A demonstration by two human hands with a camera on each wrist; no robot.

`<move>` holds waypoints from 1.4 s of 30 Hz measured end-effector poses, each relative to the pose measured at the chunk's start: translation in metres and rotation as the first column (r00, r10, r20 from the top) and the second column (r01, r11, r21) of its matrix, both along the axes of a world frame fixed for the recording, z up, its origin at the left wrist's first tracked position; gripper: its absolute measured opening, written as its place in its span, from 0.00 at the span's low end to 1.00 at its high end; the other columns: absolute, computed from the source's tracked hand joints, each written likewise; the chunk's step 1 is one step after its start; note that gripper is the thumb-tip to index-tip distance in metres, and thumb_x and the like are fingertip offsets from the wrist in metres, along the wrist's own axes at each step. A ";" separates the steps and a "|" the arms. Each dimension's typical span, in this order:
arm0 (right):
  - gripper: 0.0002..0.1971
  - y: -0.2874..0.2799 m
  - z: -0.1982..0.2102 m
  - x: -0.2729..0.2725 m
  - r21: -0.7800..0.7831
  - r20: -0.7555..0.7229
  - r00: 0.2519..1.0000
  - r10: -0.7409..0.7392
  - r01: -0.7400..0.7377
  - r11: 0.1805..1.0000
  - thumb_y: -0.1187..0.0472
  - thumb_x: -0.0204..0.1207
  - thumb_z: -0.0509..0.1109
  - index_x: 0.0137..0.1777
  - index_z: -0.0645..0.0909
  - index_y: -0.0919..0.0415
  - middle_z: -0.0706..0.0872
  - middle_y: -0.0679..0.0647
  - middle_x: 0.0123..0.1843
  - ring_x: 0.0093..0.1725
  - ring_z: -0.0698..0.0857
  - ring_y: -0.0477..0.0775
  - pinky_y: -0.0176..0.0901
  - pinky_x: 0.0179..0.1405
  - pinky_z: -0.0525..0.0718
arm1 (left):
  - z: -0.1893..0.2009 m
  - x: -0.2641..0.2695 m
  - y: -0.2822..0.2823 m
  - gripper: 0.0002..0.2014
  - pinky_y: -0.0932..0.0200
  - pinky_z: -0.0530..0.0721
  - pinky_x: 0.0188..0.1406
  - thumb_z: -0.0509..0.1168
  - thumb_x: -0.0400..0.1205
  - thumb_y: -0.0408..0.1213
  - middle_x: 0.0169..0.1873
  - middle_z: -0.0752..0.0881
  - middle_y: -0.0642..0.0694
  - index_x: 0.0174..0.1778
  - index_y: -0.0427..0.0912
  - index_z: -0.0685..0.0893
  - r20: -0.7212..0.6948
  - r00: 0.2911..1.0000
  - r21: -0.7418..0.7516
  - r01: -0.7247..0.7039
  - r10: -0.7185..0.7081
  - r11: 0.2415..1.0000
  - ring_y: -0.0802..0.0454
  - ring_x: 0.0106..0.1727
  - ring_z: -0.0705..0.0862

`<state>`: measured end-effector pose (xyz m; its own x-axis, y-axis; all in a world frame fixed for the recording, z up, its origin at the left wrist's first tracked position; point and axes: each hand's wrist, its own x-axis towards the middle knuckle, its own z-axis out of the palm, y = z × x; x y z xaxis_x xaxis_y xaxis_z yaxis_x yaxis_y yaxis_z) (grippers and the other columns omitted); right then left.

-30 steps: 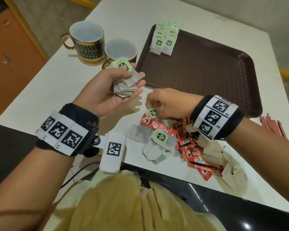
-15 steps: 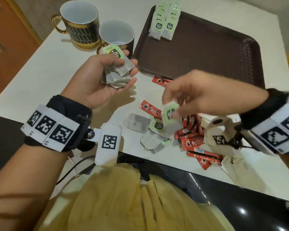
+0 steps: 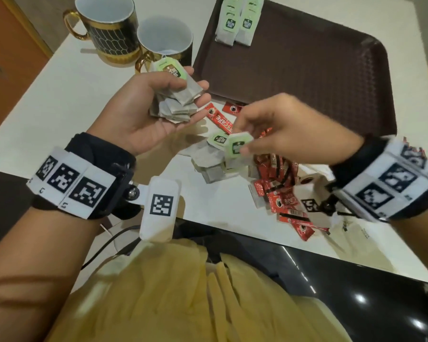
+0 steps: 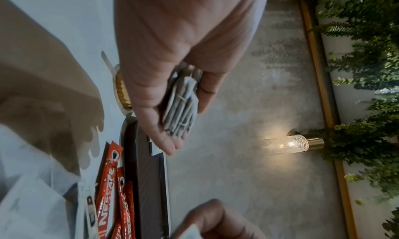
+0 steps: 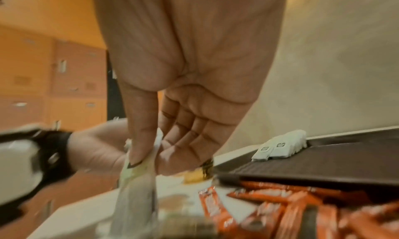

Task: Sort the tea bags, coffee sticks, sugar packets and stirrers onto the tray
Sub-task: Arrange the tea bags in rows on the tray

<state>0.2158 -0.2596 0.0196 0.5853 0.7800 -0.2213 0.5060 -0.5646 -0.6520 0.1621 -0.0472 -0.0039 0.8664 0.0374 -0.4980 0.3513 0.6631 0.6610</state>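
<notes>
My left hand is palm up above the white table, thumb and fingers curled round a stack of grey tea bags with a green tag on top; the same tea bag stack shows edge-on in the left wrist view. Just right of it, my right hand pinches one tea bag by its green tag, lifted over the pile; that tea bag hangs from thumb and forefinger. More tea bags and red coffee sticks lie below. The brown tray holds two rows of tea bags.
Two gold-trimmed mugs stand left of the tray. A red coffee stick lies against the tray's near edge. White paper packets lie at the table's near right edge. A yellow garment fills the foreground.
My right hand picked one tea bag out of the pile, lifted it and moved it slightly toward my left hand. The left hand kept its stack and stayed nearly still.
</notes>
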 end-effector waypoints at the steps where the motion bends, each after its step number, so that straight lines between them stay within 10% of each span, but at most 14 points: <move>1: 0.06 -0.004 0.008 0.005 0.009 -0.047 0.999 -0.011 0.012 1.000 0.64 0.71 0.79 0.47 0.87 0.58 0.88 0.51 0.40 0.37 0.85 0.47 0.39 0.42 0.84 | 0.000 -0.001 0.002 0.13 0.47 0.90 0.52 0.56 0.84 0.27 0.54 0.90 0.37 0.61 0.40 0.81 0.004 1.000 -0.003 -0.007 0.007 1.000 0.43 0.54 0.91; 10: 0.03 0.027 -0.005 0.018 -0.285 -0.006 0.986 0.167 -0.162 0.945 0.57 0.76 0.74 0.47 0.87 0.54 0.87 0.53 0.52 0.50 0.86 0.53 0.52 0.54 0.83 | 0.001 0.001 0.009 0.14 0.45 0.89 0.53 0.55 0.85 0.28 0.55 0.90 0.37 0.62 0.41 0.81 0.020 1.000 0.018 -0.017 0.016 1.000 0.43 0.55 0.91; 15: 0.04 0.046 -0.027 0.015 -0.431 0.092 0.973 0.212 -0.153 0.889 0.58 0.75 0.75 0.48 0.86 0.53 0.83 0.46 0.43 0.41 0.80 0.47 0.35 0.38 0.74 | 0.001 -0.001 0.016 0.13 0.44 0.89 0.53 0.57 0.84 0.28 0.53 0.91 0.38 0.61 0.40 0.81 0.022 0.999 0.022 -0.043 0.042 0.999 0.43 0.54 0.91; 24: 0.07 0.028 -0.014 0.025 -0.243 0.094 0.995 0.012 0.012 0.970 0.63 0.66 0.82 0.41 0.87 0.55 0.81 0.46 0.44 0.39 0.78 0.45 0.45 0.42 0.78 | 0.001 -0.002 0.028 0.13 0.45 0.89 0.55 0.57 0.84 0.29 0.49 0.91 0.41 0.60 0.41 0.83 0.013 0.999 0.016 -0.032 0.032 0.999 0.46 0.50 0.91; 30: 0.08 0.014 0.016 0.030 0.002 -0.109 0.987 -0.121 0.122 0.993 0.69 0.67 0.80 0.45 0.86 0.67 0.91 0.58 0.41 0.41 0.90 0.61 0.53 0.46 0.89 | 0.002 0.002 0.029 0.13 0.54 0.89 0.52 0.59 0.85 0.33 0.52 0.91 0.42 0.63 0.41 0.83 0.055 0.998 0.042 0.040 -0.042 0.998 0.49 0.47 0.91; 35: 0.11 0.004 0.025 0.035 0.347 -0.318 0.903 -0.288 0.393 0.852 0.75 0.69 0.75 0.46 0.79 0.64 0.89 0.57 0.38 0.35 0.88 0.51 0.40 0.36 0.87 | 0.002 0.008 0.018 0.10 0.63 0.87 0.37 0.61 0.86 0.36 0.50 0.90 0.43 0.61 0.46 0.84 0.118 0.977 0.099 0.167 -0.179 0.981 0.53 0.42 0.88; 42: 0.10 0.020 0.023 0.028 0.466 -0.603 0.739 -0.302 0.633 0.618 0.75 0.73 0.71 0.49 0.77 0.64 0.90 0.58 0.41 0.41 0.90 0.54 0.40 0.36 0.90 | 0.005 0.029 -0.005 0.14 0.54 0.91 0.45 0.63 0.82 0.32 0.58 0.88 0.35 0.64 0.36 0.82 0.073 0.972 -0.010 0.226 -0.225 0.974 0.46 0.49 0.90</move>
<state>0.2438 -0.2397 0.0431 0.8747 0.4662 -0.1324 -0.1348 -0.0284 -0.9905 0.1915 -0.0522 0.0008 0.8844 -0.1716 -0.4340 0.4461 0.5840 0.6782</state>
